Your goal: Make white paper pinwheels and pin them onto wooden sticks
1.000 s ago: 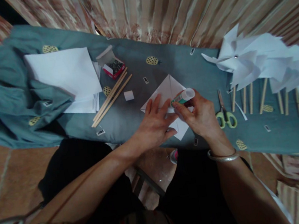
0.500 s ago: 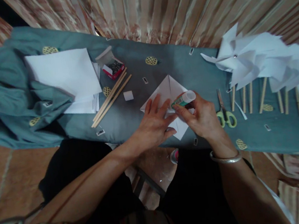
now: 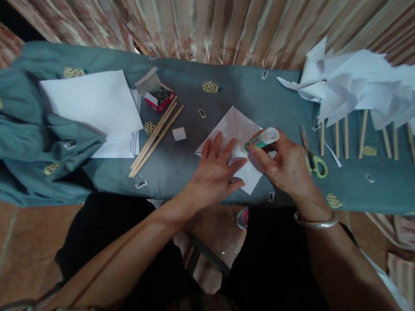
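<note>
First, on the table's (image 3: pixel 181 86) left end, stacked white sheets (image 3: pixel 93 99); next, open red box (image 3: pixel 160 97) and wooden sticks (image 3: pixel 147 146), seemingly set within reach. Near the front edge, one creased paper square (image 3: pixel 241 127): left hand (image 3: pixel 213 173) flat on it, fingers moderately spread, apparently steadying it; right hand (image 3: pixel 286 162) gripping a glue stick (image 3: pixel 262 139) over it. Then scissors (image 3: pixel 311 156); toward the far right corner, paper pinwheels (image 3: pixel 355 76), overlapped perhaps to save room.

Scissors (image 3: pixel 310 154) lie between the paper square (image 3: pixel 240 129) and the pinwheels (image 3: pixel 361 84).
</note>
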Action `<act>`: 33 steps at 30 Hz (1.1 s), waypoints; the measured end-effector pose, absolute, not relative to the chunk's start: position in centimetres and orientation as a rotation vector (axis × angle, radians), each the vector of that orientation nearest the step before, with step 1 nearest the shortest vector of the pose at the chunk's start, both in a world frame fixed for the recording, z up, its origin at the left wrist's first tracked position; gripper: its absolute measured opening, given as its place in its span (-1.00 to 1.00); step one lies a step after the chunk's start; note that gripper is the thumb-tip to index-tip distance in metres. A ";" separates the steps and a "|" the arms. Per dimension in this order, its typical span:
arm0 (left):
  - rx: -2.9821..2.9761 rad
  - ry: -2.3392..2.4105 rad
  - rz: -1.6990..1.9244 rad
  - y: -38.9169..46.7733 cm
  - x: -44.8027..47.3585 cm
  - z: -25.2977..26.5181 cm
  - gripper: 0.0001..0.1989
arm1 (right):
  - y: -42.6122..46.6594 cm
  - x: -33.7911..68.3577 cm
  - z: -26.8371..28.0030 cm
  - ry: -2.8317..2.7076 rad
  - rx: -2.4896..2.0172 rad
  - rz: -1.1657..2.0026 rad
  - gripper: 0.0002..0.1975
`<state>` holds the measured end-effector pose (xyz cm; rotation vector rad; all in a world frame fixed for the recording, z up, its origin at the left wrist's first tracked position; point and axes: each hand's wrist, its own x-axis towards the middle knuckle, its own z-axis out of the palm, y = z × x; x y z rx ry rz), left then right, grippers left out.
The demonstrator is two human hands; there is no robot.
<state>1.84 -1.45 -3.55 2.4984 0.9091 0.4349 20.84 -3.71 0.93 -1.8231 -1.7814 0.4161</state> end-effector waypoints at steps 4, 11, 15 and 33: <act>2.492 0.923 0.406 -1.4 1.9 -3.2 -0.49 | -3.4 21.7 1.0 -1.534 -1.769 0.285 -0.72; 2.529 0.904 0.411 -1.3 1.8 -2.6 -0.42 | -2.3 22.3 0.5 -0.952 -1.454 0.667 -0.74; 2.570 0.936 0.530 -0.5 0.4 -1.5 -0.45 | -2.1 22.2 0.4 -0.692 -1.327 0.915 -0.76; 1.860 1.252 1.017 2.9 -5.6 -1.0 -0.72 | -3.9 19.7 2.3 -0.456 -1.124 1.377 -0.76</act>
